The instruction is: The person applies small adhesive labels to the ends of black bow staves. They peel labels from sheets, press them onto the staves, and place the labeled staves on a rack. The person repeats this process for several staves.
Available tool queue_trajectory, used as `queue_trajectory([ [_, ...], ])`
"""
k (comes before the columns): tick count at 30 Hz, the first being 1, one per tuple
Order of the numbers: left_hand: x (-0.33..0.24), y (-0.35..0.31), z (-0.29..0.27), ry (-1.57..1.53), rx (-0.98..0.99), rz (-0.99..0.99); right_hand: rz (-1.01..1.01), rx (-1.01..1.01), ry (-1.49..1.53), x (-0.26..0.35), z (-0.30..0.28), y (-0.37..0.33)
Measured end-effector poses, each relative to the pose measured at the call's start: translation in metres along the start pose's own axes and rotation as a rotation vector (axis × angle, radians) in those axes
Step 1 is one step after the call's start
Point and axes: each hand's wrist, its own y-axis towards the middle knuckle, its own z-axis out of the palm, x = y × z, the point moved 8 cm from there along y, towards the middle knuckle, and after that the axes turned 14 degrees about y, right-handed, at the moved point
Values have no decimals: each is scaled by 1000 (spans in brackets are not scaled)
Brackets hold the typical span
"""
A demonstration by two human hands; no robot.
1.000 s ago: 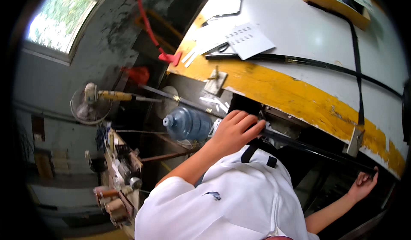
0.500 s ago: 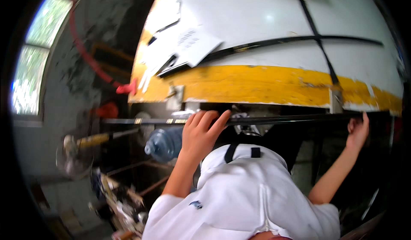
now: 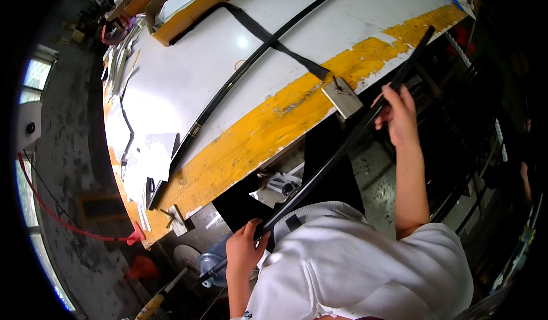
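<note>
A long glossy black rod (image 3: 331, 163) slants across in front of my body, from low left up to the right, along the table's near edge. My left hand (image 3: 244, 251) is closed around its lower part, close to my waist. Higher up, my right hand (image 3: 399, 117) grips it with curled fingers, a short way from its upper end. On the white table (image 3: 160, 86) lies a second black rod (image 3: 228, 84) with gold markings, partly covered at its near end by white papers (image 3: 160, 149). A black strap (image 3: 251, 23) passes beneath that second rod.
Two metal plates with screws, one (image 3: 342, 96) by the strap and one (image 3: 178, 220) at the corner, sit on the worn yellow table edge. A cardboard box (image 3: 200, 7) stands at the back. Below left are a blue water jug (image 3: 212, 260) and a red hose (image 3: 63, 223).
The rod was nearly level along the table edge; now it slants, right end raised and left end lowered. The view has turned, and my right hand has come up past the table edge.
</note>
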Motion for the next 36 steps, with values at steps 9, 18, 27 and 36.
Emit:
queue_trajectory([
  [9, -15, 19, 38, -244, 231, 116, 67, 274, -28, -13, 67, -52],
  [18, -95, 73, -52, -882, -5, 542, -69, 452, -194, -10, 111, -98],
  [27, -139, 71, -45, -1020, 367, 582, -182, 516, -224, 0, 122, -99],
  [36, -114, 65, -20, -1009, 387, 361, 22, 542, -153, -17, 125, -89],
])
